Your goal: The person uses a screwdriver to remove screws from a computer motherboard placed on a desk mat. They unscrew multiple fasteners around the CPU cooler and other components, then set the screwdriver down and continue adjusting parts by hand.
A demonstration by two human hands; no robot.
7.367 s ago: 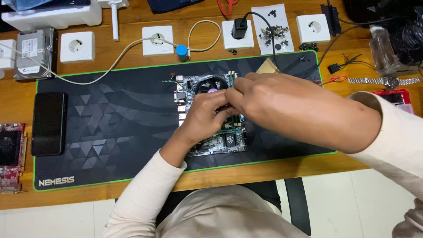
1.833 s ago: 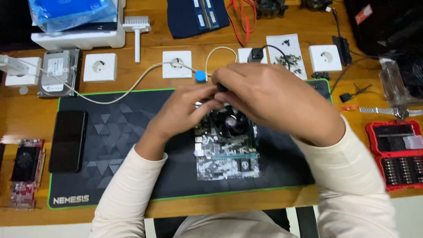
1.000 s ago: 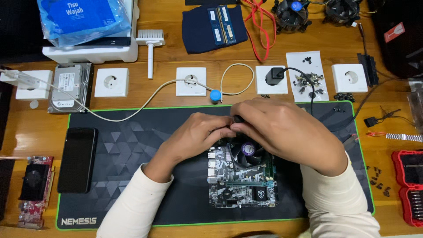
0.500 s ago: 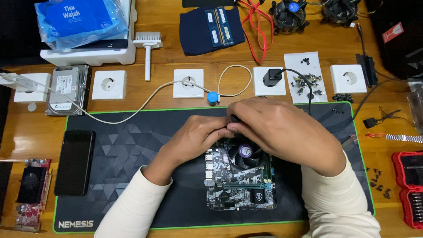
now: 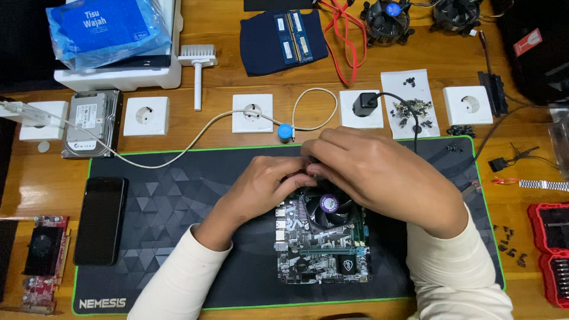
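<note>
Far left edge: a red card (image 5: 44,261) lies at the surface's (image 5: 533,172) near-left corner, a hard drive (image 5: 92,123) further back beside a white socket (image 5: 146,115).
Back-left corner: a blue tissue pack (image 5: 106,29) sits on a white box (image 5: 118,74); a white brush (image 5: 197,65) lies just to its right.
Mat: a black, green-edged mat (image 5: 166,195) covers the middle of the surface; a dark phone (image 5: 101,220) lies on its left end.
Cable: a white cable (image 5: 195,139) runs from the left edge over the mat's back edge to a blue cap (image 5: 285,131).
Left hand: the left hand (image 5: 261,186) reaches in from the near edge, fingers curled narrow at the board's back edge; what they pinch cannot be told.
Board: the motherboard (image 5: 323,249) lies flat on the mat, right of centre, its round fan (image 5: 329,207) partly under both hands.
Right hand: the right hand (image 5: 379,172) arches over the fan, fingers bent and touching those of the left; any grip beneath is hidden.
Back edge, centre: memory sticks (image 5: 293,37) rest on a dark cloth (image 5: 281,41), red cables (image 5: 344,35) beside them.
Right of mat: loose screws (image 5: 412,109) lie on a paper sheet, another socket (image 5: 468,105) next to it.
Near-right corner: a red bit case (image 5: 551,249) touches the right edge.
</note>
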